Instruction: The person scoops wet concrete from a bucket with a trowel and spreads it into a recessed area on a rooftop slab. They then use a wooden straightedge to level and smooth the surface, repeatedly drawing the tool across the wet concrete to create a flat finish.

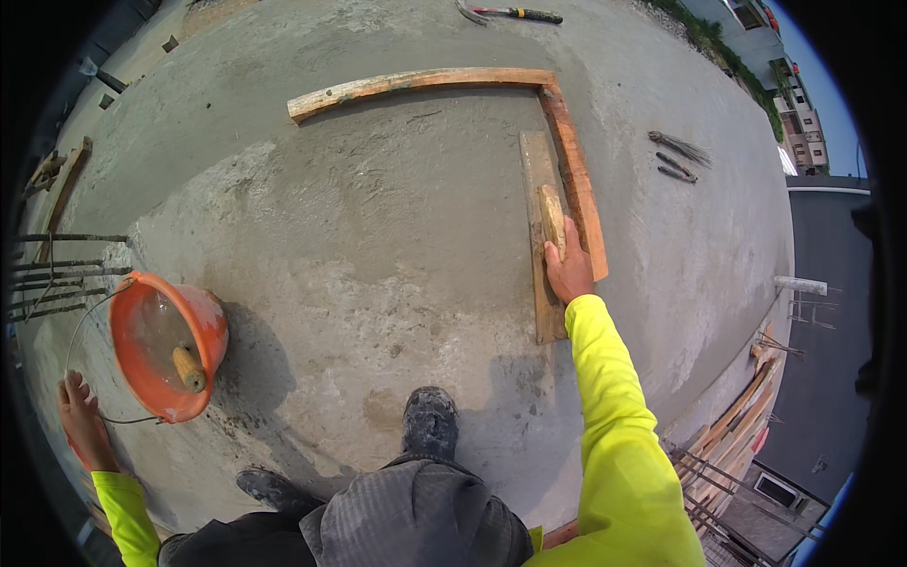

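My right hand point(571, 266) is closed round the handle of a wooden float point(537, 170). The float's long board lies on the wet grey concrete point(416, 161), alongside a wooden strip point(578, 194). A second strip point(425, 81) meets its far end, and together they make a corner. At the left, my left hand point(79, 416) grips the thin wire handle of an orange bucket point(210, 326). The bucket leans, its mouth turned toward the left. Inside it are greyish liquid and a tool with a wooden grip point(189, 369); the rest of that tool is hidden.
A hammer point(520, 13) lies at the far edge. Pliers point(676, 170) and a bundle of tie wire point(678, 145) rest at the right. Rebar point(66, 267) juts in beyond the bucket. Planks point(727, 435) are stacked at the lower right. My boot point(430, 420) stands on the slab.
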`<state>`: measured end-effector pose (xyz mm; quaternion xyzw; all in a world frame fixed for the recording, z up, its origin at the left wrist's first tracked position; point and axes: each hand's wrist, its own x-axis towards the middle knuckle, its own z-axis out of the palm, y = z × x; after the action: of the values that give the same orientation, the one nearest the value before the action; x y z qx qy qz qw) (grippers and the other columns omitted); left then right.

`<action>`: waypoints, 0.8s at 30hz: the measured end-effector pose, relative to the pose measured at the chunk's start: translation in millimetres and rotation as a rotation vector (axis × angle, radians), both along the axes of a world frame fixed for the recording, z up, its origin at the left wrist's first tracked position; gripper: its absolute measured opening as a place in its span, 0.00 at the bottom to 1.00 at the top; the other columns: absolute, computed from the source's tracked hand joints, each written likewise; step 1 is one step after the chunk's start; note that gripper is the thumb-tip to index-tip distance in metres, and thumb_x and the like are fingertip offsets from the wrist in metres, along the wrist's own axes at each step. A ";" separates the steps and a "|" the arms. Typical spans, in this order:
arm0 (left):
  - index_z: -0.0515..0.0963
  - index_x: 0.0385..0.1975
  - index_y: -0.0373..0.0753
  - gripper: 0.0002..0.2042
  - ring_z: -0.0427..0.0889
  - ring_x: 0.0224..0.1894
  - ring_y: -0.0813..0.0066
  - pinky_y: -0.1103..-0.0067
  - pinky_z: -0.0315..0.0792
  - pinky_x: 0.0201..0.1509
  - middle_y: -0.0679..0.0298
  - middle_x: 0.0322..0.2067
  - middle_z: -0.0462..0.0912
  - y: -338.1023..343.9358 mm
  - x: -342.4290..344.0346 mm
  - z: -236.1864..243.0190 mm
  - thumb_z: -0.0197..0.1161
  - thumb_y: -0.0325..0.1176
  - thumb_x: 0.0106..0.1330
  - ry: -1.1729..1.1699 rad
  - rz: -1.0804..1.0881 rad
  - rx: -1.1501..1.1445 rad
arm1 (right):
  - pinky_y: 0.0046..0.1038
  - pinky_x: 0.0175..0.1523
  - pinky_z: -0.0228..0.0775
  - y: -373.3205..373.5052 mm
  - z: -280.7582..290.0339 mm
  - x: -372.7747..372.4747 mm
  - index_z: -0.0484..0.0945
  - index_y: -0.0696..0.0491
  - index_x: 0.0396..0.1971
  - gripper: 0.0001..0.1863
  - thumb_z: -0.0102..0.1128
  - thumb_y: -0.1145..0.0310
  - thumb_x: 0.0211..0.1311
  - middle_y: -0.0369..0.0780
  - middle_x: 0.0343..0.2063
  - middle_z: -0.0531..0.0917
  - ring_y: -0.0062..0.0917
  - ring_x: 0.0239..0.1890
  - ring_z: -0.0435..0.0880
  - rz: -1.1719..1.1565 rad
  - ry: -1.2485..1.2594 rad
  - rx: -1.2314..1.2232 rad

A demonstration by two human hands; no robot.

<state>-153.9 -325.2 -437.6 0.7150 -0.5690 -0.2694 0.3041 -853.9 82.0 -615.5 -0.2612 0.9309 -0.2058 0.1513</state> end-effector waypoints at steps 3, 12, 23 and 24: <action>0.69 0.66 0.32 0.27 0.74 0.62 0.67 0.69 0.65 0.67 0.55 0.61 0.76 -21.1 15.5 -16.3 0.57 0.48 0.78 -0.177 -0.175 -0.122 | 0.47 0.57 0.75 -3.7 -1.2 24.2 0.57 0.51 0.74 0.36 0.58 0.64 0.69 0.61 0.53 0.80 0.58 0.52 0.81 0.278 -0.146 0.052; 0.65 0.70 0.39 0.27 0.66 0.71 0.54 0.64 0.61 0.73 0.54 0.68 0.69 0.2 -90.7 7.2 0.61 0.39 0.75 -0.876 -0.462 -0.712 | 0.49 0.58 0.74 -29.2 0.7 48.1 0.54 0.53 0.74 0.39 0.60 0.66 0.68 0.60 0.52 0.80 0.58 0.52 0.81 0.220 -0.140 0.006; 0.66 0.71 0.41 0.26 0.66 0.73 0.60 0.60 0.60 0.75 0.58 0.69 0.69 39.9 -177.7 39.3 0.60 0.33 0.73 -0.503 -0.464 -0.687 | 0.50 0.58 0.74 -33.0 -0.3 78.0 0.49 0.45 0.78 0.42 0.59 0.69 0.67 0.60 0.52 0.80 0.57 0.50 0.82 0.181 -0.036 -0.105; 0.66 0.71 0.41 0.26 0.66 0.73 0.60 0.60 0.60 0.75 0.58 0.69 0.69 40.5 -182.8 33.9 0.60 0.32 0.73 -0.462 -0.493 -0.651 | 0.50 0.58 0.74 -44.3 -2.9 84.1 0.49 0.44 0.78 0.42 0.59 0.69 0.67 0.60 0.52 0.80 0.57 0.50 0.82 0.284 -0.142 0.028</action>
<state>-336.7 -284.7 -403.7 0.4671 -0.8296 0.0249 0.3048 -769.7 37.7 -618.4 -0.3728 0.8744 -0.1873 0.2477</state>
